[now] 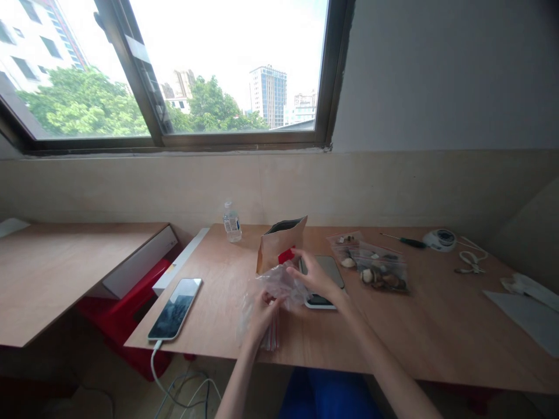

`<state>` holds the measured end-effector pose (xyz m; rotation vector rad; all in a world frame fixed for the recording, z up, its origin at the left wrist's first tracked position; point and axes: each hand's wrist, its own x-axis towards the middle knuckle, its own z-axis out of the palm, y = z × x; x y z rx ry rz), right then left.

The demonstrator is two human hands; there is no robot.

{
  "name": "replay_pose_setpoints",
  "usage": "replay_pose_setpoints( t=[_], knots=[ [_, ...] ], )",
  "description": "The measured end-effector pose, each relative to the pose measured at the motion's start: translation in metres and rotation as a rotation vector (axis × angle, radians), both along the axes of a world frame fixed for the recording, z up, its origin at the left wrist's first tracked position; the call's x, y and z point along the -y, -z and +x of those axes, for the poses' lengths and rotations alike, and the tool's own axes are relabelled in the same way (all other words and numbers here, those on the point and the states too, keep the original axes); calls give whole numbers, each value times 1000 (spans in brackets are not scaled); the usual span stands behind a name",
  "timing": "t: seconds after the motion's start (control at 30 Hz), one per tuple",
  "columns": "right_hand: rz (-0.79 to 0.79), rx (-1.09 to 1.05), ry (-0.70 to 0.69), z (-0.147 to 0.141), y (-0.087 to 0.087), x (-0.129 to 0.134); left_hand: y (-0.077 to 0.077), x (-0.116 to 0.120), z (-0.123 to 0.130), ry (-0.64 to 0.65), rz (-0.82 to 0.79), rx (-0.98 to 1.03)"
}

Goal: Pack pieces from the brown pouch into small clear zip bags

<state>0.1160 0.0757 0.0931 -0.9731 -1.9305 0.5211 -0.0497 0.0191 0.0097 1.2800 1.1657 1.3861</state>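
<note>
Clear plastic bags [283, 279] lie bunched between my hands near the middle of the table. My left hand [264, 311] is closed on their lower part, beside several bags with red-striped edges. My right hand [312, 276] has its thumb and fingers around the upper plastic, next to a small red piece [286, 255]; whether the fingers touch the red piece is unclear. Just behind stands an open brown paper pouch [279, 244]. A flat scale [331, 271] sits partly hidden under my right hand and wrist. To its right are zip bags holding shells or stones [382, 273].
A phone [175, 308] with a white cable lies at the table's left edge, and a plastic bottle [232, 223] stands at the back. At right are a screwdriver [413, 242], a round white device [440, 240], a tied cord [471, 263] and white paper [526, 317].
</note>
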Motion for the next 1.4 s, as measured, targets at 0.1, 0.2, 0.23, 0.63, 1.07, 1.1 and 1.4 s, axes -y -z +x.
replay_pose_setpoints(
  t=[0.1, 0.2, 0.23, 0.63, 1.07, 1.1, 1.4],
  knots=[
    [-169, -10, -18, 10, 12, 3, -3, -3, 4, 83, 76, -110],
    [-217, -138, 42, 20, 5, 1, -12, -5, 9, 101, 141, -275],
    [-211, -207, 68, 23, 0, 0, -15, -4, 11, 73, 178, -337],
    [-224, -445, 193, 32, -11, 24, -7, -19, 1, -462, -110, 124],
    [-256, -316, 145, 0, 4, 43, -53, 7, 6, -46, -150, 196],
    [-252, -302, 134, -3, 5, 44, -59, 11, 10, -76, -99, 109],
    [-426, -318, 83, -19, 37, 41, -64, 15, -10, -230, -35, -332]
  ],
)
